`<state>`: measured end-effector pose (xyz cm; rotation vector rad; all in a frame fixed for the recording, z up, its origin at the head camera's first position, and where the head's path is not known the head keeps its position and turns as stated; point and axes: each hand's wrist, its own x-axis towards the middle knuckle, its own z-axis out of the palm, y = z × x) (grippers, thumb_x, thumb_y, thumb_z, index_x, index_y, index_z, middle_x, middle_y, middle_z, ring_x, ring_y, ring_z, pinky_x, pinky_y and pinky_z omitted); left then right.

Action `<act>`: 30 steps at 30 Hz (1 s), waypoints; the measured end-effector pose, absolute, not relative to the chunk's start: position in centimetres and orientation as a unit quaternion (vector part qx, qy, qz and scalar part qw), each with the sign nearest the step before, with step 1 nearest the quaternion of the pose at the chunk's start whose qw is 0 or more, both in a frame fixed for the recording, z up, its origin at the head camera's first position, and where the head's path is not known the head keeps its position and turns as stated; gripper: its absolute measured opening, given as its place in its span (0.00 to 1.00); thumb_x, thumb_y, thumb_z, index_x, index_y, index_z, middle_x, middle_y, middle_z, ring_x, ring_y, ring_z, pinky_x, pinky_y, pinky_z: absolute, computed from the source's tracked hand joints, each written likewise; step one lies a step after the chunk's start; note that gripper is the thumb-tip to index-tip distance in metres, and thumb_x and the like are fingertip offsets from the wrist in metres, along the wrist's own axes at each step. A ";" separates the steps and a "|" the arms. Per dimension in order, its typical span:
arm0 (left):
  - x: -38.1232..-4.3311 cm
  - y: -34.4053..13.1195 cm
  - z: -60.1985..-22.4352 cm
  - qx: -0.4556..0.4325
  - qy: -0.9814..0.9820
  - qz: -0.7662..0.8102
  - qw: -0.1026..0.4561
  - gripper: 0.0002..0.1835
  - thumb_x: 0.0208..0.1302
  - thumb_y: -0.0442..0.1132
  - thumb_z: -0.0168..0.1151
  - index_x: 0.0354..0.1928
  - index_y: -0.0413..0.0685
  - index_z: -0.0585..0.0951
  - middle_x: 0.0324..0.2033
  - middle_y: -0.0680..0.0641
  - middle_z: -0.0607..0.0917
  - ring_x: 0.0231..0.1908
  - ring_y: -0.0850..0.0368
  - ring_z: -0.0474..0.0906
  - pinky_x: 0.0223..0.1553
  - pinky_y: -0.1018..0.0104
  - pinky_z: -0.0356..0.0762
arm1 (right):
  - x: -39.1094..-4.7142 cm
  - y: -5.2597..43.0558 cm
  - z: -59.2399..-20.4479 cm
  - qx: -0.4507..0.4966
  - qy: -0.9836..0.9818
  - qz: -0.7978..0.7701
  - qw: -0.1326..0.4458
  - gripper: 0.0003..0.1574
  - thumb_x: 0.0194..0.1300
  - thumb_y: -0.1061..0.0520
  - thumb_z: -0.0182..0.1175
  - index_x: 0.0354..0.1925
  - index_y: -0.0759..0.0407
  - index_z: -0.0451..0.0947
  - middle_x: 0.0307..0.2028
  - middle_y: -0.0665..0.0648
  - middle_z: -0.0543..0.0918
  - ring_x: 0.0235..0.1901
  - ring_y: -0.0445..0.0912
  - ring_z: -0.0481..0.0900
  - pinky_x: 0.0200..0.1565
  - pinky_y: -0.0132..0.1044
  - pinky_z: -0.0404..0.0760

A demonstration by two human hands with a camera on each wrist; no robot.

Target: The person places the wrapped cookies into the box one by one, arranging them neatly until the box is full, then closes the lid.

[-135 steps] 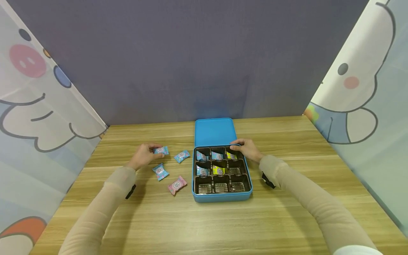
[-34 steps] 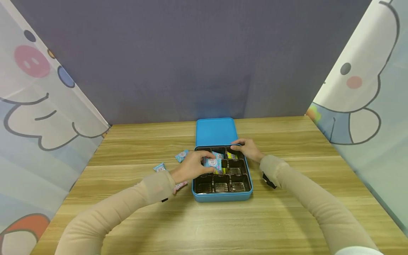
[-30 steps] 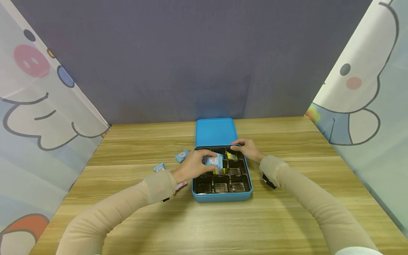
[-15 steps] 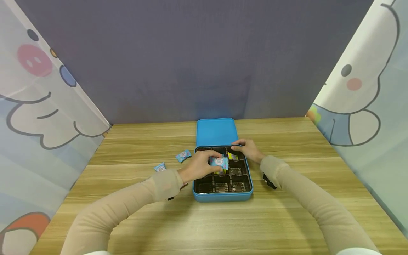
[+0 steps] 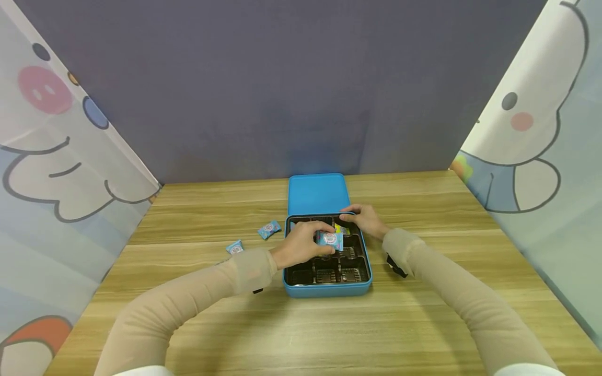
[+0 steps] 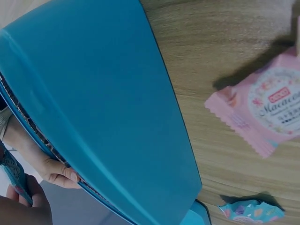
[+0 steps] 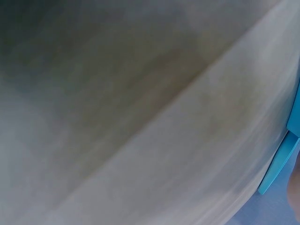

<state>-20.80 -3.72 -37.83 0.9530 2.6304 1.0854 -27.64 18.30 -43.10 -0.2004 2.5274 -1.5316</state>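
Observation:
In the head view my left hand (image 5: 301, 243) pinches a blue wrapped macaron packet (image 5: 331, 239) between thumb and fingers, above the compartments of a blue tin (image 5: 327, 290). The left wrist view shows the same packet (image 6: 14, 172) at its left edge. My right hand (image 5: 368, 221) holds the tin's back right corner, thumb over the rim. A yellow packet (image 5: 342, 229) sits in the back right compartment. My left hand hides the compartments behind it. Front compartments in the black divider tray (image 5: 326, 267) hold nothing. The right wrist view is mostly blurred, with the tin (image 7: 296, 115) at its edge.
Left of the tin, two blue packets lie on the wooden table (image 5: 291, 339): one farther back (image 5: 269, 230), one nearer (image 5: 235, 247). A pink macaron packet (image 6: 276, 101) lies beside the tin, hidden by my sleeve in the head view. The tin's lid (image 5: 318, 194) stands open behind.
My left hand has picked up a blue packet from the table's left and carried it over the tin. Lately it moves slowly rightward. My right hand stays at the tin's corner.

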 end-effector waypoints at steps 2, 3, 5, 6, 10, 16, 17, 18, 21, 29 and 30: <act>-20.9 -3.6 -37.9 0.318 0.874 0.362 0.070 0.25 0.53 0.45 0.68 0.54 0.46 0.77 0.47 0.50 0.81 0.35 0.63 0.75 0.34 0.73 0.74 | -27.7 18.3 -43.1 -0.068 0.849 -0.517 0.089 0.21 0.62 0.52 0.59 0.50 0.61 0.77 0.53 0.63 0.75 0.56 0.57 0.69 0.57 0.50 0.70; -20.9 -3.6 -37.9 0.317 0.874 0.362 0.070 0.26 0.53 0.46 0.68 0.54 0.46 0.77 0.47 0.51 0.81 0.35 0.63 0.75 0.34 0.73 0.74 | -27.7 18.3 -43.1 -0.067 0.848 -0.518 0.088 0.20 0.62 0.52 0.60 0.50 0.61 0.77 0.53 0.62 0.75 0.55 0.56 0.69 0.57 0.50 0.71; -20.9 -3.5 -37.9 0.318 0.873 0.362 0.072 0.26 0.53 0.46 0.68 0.54 0.46 0.77 0.47 0.51 0.81 0.35 0.63 0.75 0.34 0.73 0.75 | -27.7 18.3 -43.1 -0.066 0.848 -0.518 0.088 0.20 0.62 0.53 0.60 0.50 0.61 0.77 0.52 0.62 0.75 0.55 0.56 0.70 0.57 0.50 0.71; -20.9 -3.5 -37.9 0.317 0.873 0.362 0.074 0.26 0.53 0.46 0.68 0.54 0.46 0.77 0.47 0.51 0.81 0.36 0.63 0.75 0.34 0.73 0.75 | -27.7 18.3 -43.1 -0.066 0.849 -0.518 0.088 0.20 0.62 0.53 0.60 0.50 0.61 0.77 0.52 0.62 0.75 0.55 0.56 0.70 0.57 0.50 0.71; -20.9 -3.5 -37.9 0.316 0.874 0.360 0.076 0.26 0.53 0.46 0.68 0.54 0.46 0.77 0.47 0.51 0.81 0.36 0.63 0.76 0.36 0.72 0.75 | -27.9 18.3 -43.2 -0.066 0.850 -0.516 0.088 0.21 0.62 0.51 0.60 0.50 0.60 0.77 0.53 0.62 0.75 0.56 0.56 0.69 0.58 0.50 0.70; -21.3 -3.3 -38.1 0.319 0.877 0.353 0.069 0.25 0.53 0.46 0.68 0.53 0.46 0.78 0.46 0.50 0.82 0.33 0.64 0.76 0.33 0.74 0.75 | -28.0 18.4 -43.1 -0.064 0.846 -0.522 0.088 0.21 0.61 0.51 0.60 0.50 0.60 0.78 0.54 0.62 0.75 0.57 0.56 0.68 0.58 0.50 0.69; -21.3 -3.2 -38.1 0.319 0.877 0.352 0.069 0.25 0.53 0.46 0.68 0.52 0.46 0.78 0.46 0.50 0.82 0.32 0.65 0.76 0.33 0.74 0.75 | -28.0 18.4 -43.1 -0.064 0.846 -0.523 0.088 0.21 0.61 0.51 0.60 0.50 0.60 0.78 0.54 0.62 0.75 0.57 0.56 0.68 0.58 0.50 0.70; -21.4 -3.1 -38.2 0.319 0.878 0.351 0.070 0.24 0.53 0.46 0.68 0.52 0.46 0.78 0.45 0.50 0.82 0.31 0.65 0.75 0.31 0.75 0.74 | -28.0 18.4 -43.1 -0.064 0.846 -0.522 0.089 0.21 0.61 0.51 0.60 0.50 0.60 0.77 0.53 0.62 0.75 0.57 0.56 0.69 0.58 0.50 0.70; -21.5 -2.9 -38.3 0.315 0.881 0.346 0.074 0.23 0.52 0.47 0.68 0.51 0.48 0.79 0.45 0.50 0.83 0.30 0.67 0.75 0.30 0.76 0.73 | -27.9 18.4 -43.1 -0.065 0.849 -0.517 0.089 0.20 0.62 0.51 0.60 0.50 0.60 0.77 0.53 0.61 0.75 0.56 0.56 0.69 0.57 0.50 0.70; -21.6 -1.9 -38.6 0.326 0.884 0.326 0.079 0.23 0.52 0.47 0.68 0.51 0.47 0.79 0.46 0.51 0.83 0.40 0.61 0.79 0.59 0.56 0.68 | -27.8 18.3 -43.3 -0.066 0.849 -0.517 0.084 0.20 0.62 0.52 0.60 0.49 0.60 0.78 0.53 0.62 0.76 0.56 0.56 0.70 0.57 0.50 0.70; -21.6 -1.8 -38.7 0.330 0.884 0.322 0.078 0.24 0.52 0.47 0.68 0.51 0.47 0.79 0.46 0.50 0.83 0.41 0.60 0.79 0.60 0.57 0.67 | -27.8 18.3 -43.3 -0.068 0.849 -0.517 0.083 0.20 0.62 0.52 0.60 0.49 0.61 0.78 0.52 0.62 0.76 0.56 0.56 0.70 0.57 0.50 0.70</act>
